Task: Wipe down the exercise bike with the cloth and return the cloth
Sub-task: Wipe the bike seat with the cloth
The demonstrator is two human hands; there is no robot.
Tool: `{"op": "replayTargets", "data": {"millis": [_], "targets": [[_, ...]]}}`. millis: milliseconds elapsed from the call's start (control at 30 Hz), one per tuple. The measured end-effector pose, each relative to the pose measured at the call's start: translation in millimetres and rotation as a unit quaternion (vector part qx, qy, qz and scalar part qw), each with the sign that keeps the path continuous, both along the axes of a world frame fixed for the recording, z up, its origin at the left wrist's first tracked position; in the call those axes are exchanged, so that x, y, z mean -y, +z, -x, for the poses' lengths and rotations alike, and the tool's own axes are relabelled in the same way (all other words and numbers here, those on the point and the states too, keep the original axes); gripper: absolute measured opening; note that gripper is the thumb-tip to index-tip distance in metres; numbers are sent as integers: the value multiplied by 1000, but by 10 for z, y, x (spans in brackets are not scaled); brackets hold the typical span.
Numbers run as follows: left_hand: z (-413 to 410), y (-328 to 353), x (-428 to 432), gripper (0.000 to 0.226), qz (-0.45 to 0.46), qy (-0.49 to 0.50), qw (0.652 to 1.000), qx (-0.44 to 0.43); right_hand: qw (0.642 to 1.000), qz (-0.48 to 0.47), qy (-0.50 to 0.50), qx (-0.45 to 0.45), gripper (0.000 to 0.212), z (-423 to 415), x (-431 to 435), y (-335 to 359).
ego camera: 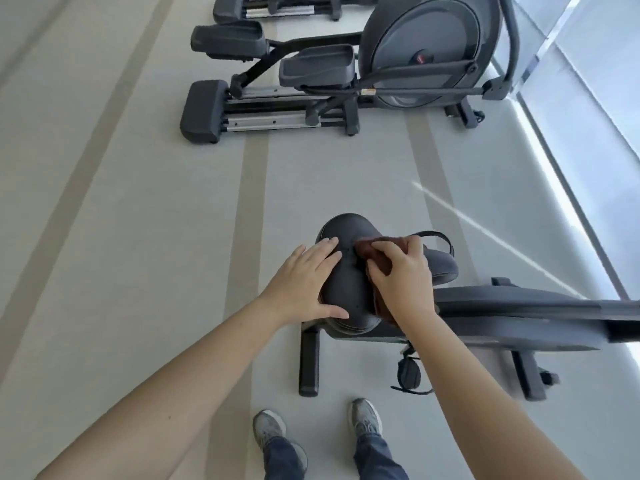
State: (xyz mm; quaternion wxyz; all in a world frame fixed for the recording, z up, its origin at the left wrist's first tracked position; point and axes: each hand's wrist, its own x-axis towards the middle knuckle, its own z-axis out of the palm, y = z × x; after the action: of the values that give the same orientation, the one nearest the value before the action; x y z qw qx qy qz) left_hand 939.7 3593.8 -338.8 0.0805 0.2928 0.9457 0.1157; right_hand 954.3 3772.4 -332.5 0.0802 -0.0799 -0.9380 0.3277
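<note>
**gymrat_q:** Why's the left hand (304, 282) planted on the saddle (346, 289) when the right hand (401, 275) is the one with the cloth (365, 249)?

**wipedown_a:** Bracing, I'd guess. The left one lies flat on the saddle's left side, fingers straight, thumb along the near edge, gripping nothing. Saddles tend to wobble when you rub them, so a steadying palm makes sense. The right hand has its fingers curled into the dark red cloth, bunching it and pressing it onto the right half of the seat. A bit of it hangs down the right flank under the wrist.

**gymrat_q:** So how far through the job?

**wipedown_a:** Mid-wipe on the seat, by my read. I can't tell whether the rest of the exercise bike (502, 313), the long grey body running off to the right, has had its turn. Wherever the cloth gets returned isn't in view either. The elliptical trainer (429, 53) on the far side stands well apart, so I doubt it's part of this.
</note>
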Motion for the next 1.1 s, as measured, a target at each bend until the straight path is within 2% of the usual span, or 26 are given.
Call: {"op": "replayTargets", "data": {"millis": [133,200,333,433,500,600,833,1033,1100], "targets": [[221,32,93,96,8,-61,998,2,999,1,-32,-12,22,-454,116,-63],[324,38,133,95,-7,-86,996,-4,999,-21,-39,-10,24,-221,41,-39],[435,17,170,92,-52,-91,994,2,991,-64,-118,18,25,307,-87,35],[445,-13,173,90,-78,-90,993,7,988,-30,-149,-6,23,52,94,-32],[436,-38,193,89,-86,-91,992,13,988,20,-149,-30,22,-287,322,-87],[440,-37,202,88,-96,-92,991,17,991,6,-132,-39,22,-461,508,-102],[450,-52,211,88,-109,-98,989,3,994,-30,-104,27,25,534,261,69],[568,-19,309,78,-115,-137,983,37,996,4,-91,-24,24,-346,361,-61],[618,-4,343,79,-91,-153,983,37,995,-13,-90,-35,23,-303,357,-51]]}}
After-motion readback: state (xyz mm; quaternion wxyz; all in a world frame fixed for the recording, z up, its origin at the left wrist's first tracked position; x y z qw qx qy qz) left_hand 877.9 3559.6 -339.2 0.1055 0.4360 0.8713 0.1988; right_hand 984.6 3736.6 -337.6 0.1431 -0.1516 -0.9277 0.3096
